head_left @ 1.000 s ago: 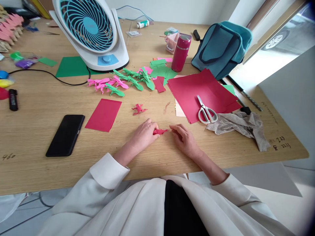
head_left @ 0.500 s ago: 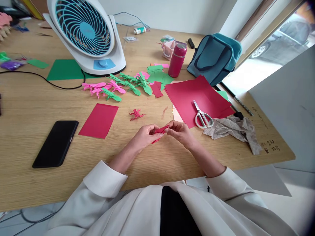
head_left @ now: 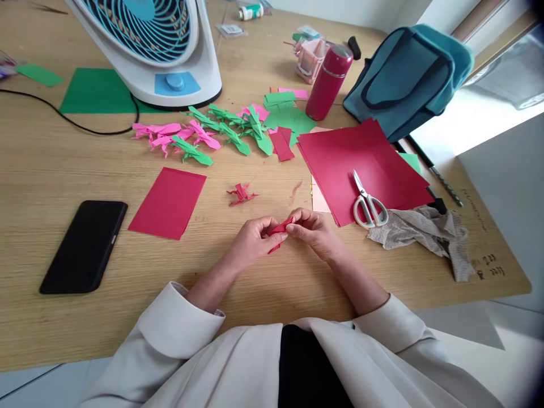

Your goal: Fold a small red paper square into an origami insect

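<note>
Together, left hand [head_left: 250, 241] and right hand [head_left: 319, 237], fingers [head_left: 304, 214] curled, both pinching folded red paper [head_left: 281, 227], forearms [head_left: 213, 285] angled inward.

Folded red paper piece [head_left: 280, 227], narrow and creased, partly covered by the grip. Pinched between the left hand [head_left: 249, 242] and the right hand [head_left: 313, 233], its upper part slants upward to the right; a slim portion projects below, toward the wearer.

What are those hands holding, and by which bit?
A folded red paper piece: the left hand grips its left part, the right hand pinches its upper right end.
</note>
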`<state>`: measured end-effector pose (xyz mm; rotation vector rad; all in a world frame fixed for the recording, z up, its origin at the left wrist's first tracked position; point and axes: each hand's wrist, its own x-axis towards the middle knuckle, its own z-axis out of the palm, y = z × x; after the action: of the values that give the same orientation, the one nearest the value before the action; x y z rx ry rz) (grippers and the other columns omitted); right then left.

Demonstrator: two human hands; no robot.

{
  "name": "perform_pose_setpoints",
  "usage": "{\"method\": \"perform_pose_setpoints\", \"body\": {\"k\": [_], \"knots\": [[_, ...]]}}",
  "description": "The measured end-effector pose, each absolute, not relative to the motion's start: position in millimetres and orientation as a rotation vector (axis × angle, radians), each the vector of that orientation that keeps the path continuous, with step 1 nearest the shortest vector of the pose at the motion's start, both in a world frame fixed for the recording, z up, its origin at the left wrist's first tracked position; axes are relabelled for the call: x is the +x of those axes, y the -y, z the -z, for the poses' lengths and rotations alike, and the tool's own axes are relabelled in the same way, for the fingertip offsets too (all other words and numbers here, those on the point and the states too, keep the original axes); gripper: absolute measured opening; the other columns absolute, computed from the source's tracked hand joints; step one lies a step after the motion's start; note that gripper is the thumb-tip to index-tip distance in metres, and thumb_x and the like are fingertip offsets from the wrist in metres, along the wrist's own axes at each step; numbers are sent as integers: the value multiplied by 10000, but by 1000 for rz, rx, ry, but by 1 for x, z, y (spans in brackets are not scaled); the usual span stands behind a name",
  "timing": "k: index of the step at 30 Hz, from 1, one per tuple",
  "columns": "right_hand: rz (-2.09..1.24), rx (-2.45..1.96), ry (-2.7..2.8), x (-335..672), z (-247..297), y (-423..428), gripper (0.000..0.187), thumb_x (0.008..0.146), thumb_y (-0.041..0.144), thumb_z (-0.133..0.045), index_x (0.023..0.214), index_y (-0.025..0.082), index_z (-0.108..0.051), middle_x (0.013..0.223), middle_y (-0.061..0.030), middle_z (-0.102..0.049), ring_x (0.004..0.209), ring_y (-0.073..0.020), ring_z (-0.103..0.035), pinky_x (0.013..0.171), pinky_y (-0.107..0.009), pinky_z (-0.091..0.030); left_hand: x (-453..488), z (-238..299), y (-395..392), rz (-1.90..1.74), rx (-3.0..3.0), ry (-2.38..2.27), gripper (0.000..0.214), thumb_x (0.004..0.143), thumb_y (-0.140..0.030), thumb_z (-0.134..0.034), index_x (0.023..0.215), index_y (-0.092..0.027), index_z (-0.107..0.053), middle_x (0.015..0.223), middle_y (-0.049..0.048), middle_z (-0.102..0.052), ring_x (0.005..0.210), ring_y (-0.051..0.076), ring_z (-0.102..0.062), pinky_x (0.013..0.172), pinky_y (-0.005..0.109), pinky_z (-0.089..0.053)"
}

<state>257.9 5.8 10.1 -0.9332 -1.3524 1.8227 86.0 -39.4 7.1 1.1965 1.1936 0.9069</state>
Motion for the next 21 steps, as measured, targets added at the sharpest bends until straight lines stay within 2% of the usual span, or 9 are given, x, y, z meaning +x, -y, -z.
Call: {"method": "perform_pose_setpoints", "body": {"k": [4, 10, 17, 21], "knots": [[-1819, -923, 1383, 258, -9, -7, 315, 751, 432, -801, 742, 195, -594, 723, 20, -614, 652, -109, -544, 666, -258, -467, 88, -14, 41, -926, 1325, -1319, 270, 819, -352, -652, 675, -167, -520, 596, -58, -414, 551, 70, -353, 520, 206, -297], [-1864, -876, 1454, 264, -12, -8, 304, 789, 444, -767, 732, 188, -612, 686, 27, -568, 631, -106, -489, 627, -251, -422, 90, -20, 41, -922, 1375, -1312, 248, 808, -287, -643, 639, -167, -506, 598, -54, -432, 568, 78, -366, 546, 218, -303], [-1793, -891, 1480, 262, -14, -1, 348, 859, 483, -686, 721, 189, -561, 670, 26, -538, 629, -111, -473, 631, -251, -405, 95, -18, 42, -948, 1424, -1278, 303, 822, -245, -605, 609, -183, -399, 595, -62, -356, 573, 81, -335, 562, 225, -299], [-1745, -926, 1449, 262, -9, 1, 366, 914, 533, -590, 791, 189, -589, 696, 16, -541, 647, -117, -487, 652, -258, -412, 95, -18, 43, -1008, 1414, -1241, 239, 866, -269, -598, 668, -175, -501, 624, -52, -419, 597, 89, -369, 580, 227, -315]]}}
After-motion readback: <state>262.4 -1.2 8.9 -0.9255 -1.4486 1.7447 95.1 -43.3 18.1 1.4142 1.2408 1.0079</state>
